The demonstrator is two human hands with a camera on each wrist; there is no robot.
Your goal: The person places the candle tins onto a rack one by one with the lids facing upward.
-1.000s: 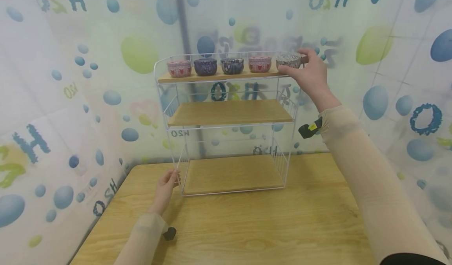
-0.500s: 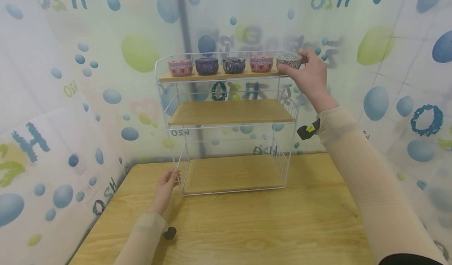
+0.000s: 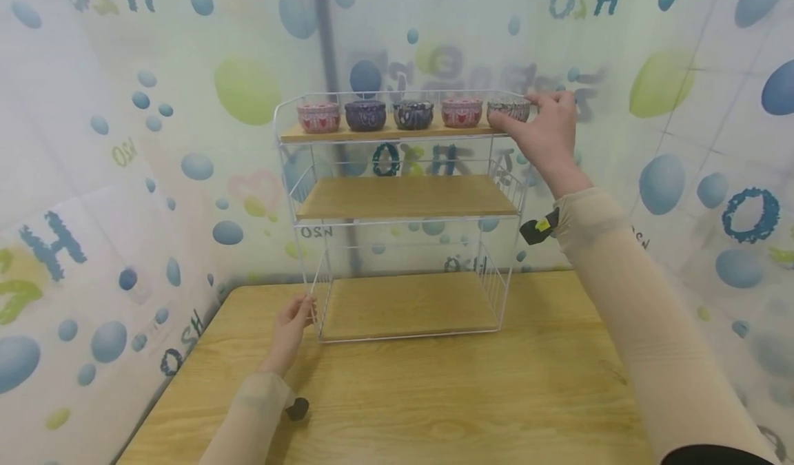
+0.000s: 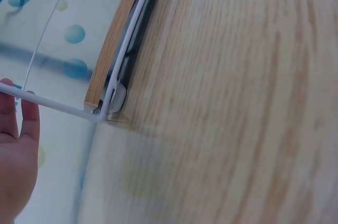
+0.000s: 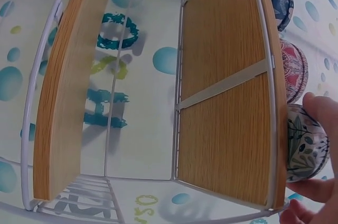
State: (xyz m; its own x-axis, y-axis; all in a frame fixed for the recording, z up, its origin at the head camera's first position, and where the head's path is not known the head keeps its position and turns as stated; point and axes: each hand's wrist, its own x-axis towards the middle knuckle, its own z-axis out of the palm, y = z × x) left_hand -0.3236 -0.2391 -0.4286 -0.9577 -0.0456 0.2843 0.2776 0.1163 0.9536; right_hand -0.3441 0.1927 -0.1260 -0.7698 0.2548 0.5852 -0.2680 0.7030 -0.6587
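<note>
A white wire rack (image 3: 417,222) with three wooden shelves stands on the table. My left hand (image 3: 291,331) holds its lower left front post; in the left wrist view, fingertips (image 4: 30,113) show at the white wire. My right hand (image 3: 554,138) is at the right end of the top shelf (image 3: 397,134), with a small round leaf-patterned tin (image 5: 305,145) between thumb and fingers. This tin sits at the shelf's edge, in line with a red-and-pink tin (image 3: 462,113), a dark floral tin (image 3: 413,115), a purple-blue tin (image 3: 366,116) and another red-and-pink tin (image 3: 319,117).
The middle shelf (image 3: 406,196) and bottom shelf (image 3: 412,303) show bare wood. Around the rack spreads a light wooden table (image 3: 434,396). Behind it and at both sides hang pale curtains (image 3: 248,93) printed with blue and green bubbles.
The leaf-patterned tin has tipped level and settled slightly lower, in line with the others. My right fingers have straightened a little at its far side. The left hand stays on the post.
</note>
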